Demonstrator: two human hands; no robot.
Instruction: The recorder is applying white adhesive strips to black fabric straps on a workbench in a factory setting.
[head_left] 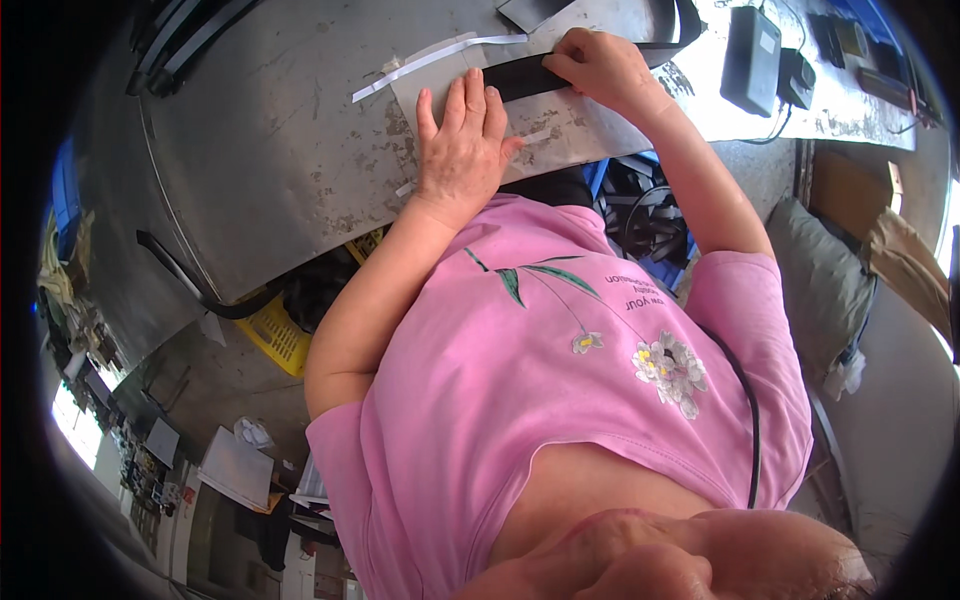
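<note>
A flat black strip [522, 82] lies across the worn metal table [270, 140] and curves up at its far right end. My left hand [462, 150] rests flat with fingers stretched out, its fingertips by the strip's left end and over a pale grey sheet [408, 98]. What lies under the palm is hidden. My right hand [607, 70] is closed, thumb and fingers pinching the black strip further right. Just beyond my left fingertips a narrow white strip [430, 66] lies slantwise, partly over the sheet.
Several dark strips [185, 45] lie at the far left of the table. A black box with a cable [750, 60] stands at the right. Below the table edge are a blue crate of black pieces [645, 205] and a yellow crate [275, 335]. A grey-green cushion [820, 280] sits at the right.
</note>
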